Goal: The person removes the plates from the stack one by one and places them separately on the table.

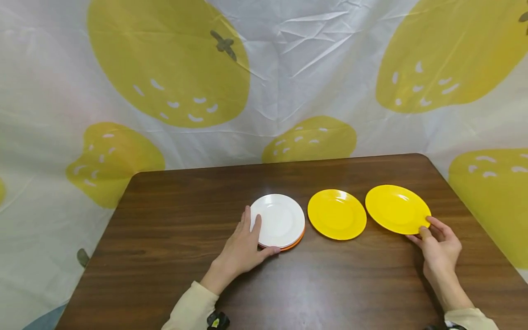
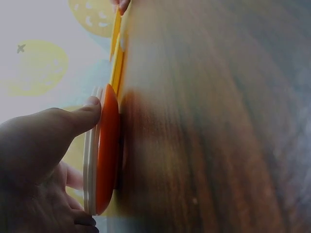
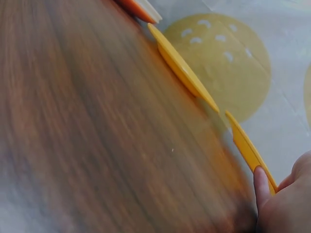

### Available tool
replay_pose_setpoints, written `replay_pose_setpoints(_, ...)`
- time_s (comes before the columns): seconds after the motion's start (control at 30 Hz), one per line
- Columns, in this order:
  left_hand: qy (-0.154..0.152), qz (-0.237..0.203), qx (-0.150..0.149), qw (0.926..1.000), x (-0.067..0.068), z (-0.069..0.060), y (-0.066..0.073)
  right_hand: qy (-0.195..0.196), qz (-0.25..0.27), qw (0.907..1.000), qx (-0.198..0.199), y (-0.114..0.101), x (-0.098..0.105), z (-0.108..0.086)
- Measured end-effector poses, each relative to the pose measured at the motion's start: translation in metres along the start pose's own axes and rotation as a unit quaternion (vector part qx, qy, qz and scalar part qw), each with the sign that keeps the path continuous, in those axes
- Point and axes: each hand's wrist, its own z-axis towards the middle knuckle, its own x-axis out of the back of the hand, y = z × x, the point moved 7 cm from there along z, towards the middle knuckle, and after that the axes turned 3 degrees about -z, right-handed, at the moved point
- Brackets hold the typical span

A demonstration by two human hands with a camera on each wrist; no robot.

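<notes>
A stack of white plates point(image 1: 277, 221) lies on top of an orange plate point(image 2: 108, 150) near the middle of the table. My left hand point(image 1: 242, 247) rests against this stack, its thumb along the front rim and its fingers stretched along the left side. To the right of the stack, one yellow plate point(image 1: 337, 214) lies flat by itself. Farther right, my right hand point(image 1: 442, 250) pinches the near right rim of a second yellow plate point(image 1: 397, 209). That plate is tilted and looks raised off the table in the wrist views.
All the plates are on a brown wood-grain table point(image 1: 165, 256) with rounded far corners. Behind its far edge hangs a white cloth point(image 1: 272, 91) printed with large yellow fruit shapes.
</notes>
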Motion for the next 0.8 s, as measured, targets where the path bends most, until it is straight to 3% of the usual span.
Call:
replay_pose_setpoints(0.17, 0.000, 0.001, 0.002, 1.0000, 0.000, 0.000, -0.002, 0.014, -0.037, 0.9992, 0.008, -0.001, 0.000, 0.001)
replay_pose_setpoints(0.27, 0.002, 0.000, 0.003, 1.0000, 0.001, 0.000, -0.002, 0.030, -0.082, 0.9957, 0.031, -0.004, 0.000, 0.001)
replay_pose_setpoints(0.47, 0.000, -0.007, -0.001, 1.0000, 0.002, 0.001, -0.002, 0.060, -0.207, 0.9736, 0.076, -0.012, 0.002, -0.004)
replay_pose_setpoints(0.57, -0.003, -0.010, -0.001, 0.9999, 0.002, 0.000, -0.002, 0.060, -0.221, 0.9708, 0.071, -0.012, 0.004, -0.008)
replay_pose_setpoints(0.73, -0.010, -0.020, 0.006, 0.9997, 0.000, -0.001, -0.005, 0.064, -0.190, 0.9772, 0.071, -0.013, 0.003, -0.010)
replay_pose_setpoints(0.8, -0.010, -0.023, 0.006, 0.9997, 0.000, -0.001, -0.006, 0.063, -0.210, 0.9720, 0.083, -0.017, -0.001, -0.011)
